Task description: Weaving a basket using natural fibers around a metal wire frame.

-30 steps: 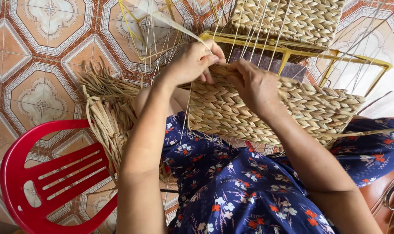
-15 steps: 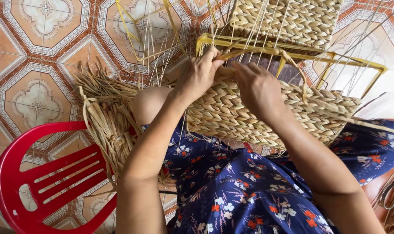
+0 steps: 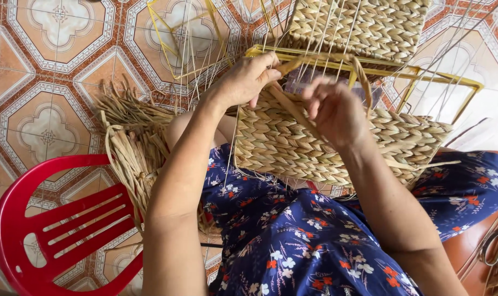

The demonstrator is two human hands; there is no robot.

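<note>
A half-woven straw basket [image 3: 292, 148] on a yellow wire frame [image 3: 440, 77] rests on my lap, over a blue flowered dress [image 3: 314, 241]. My left hand [image 3: 246, 79] pinches a flat straw strand [image 3: 292, 109] at the basket's upper rim. The strand loops over to my right hand [image 3: 336, 112], which grips it against the woven wall. Thin pale wire uprights rise past both hands.
A red plastic chair [image 3: 51, 225] stands at lower left on the patterned orange tile floor [image 3: 46, 71]. A bundle of loose straw [image 3: 131, 148] lies beside my left knee. Another woven basket [image 3: 364, 24] and an empty yellow wire frame [image 3: 186, 38] sit ahead.
Both hands have shifted along the rim, and the straw strand now arcs in a loop between them, pulled across the woven wall.
</note>
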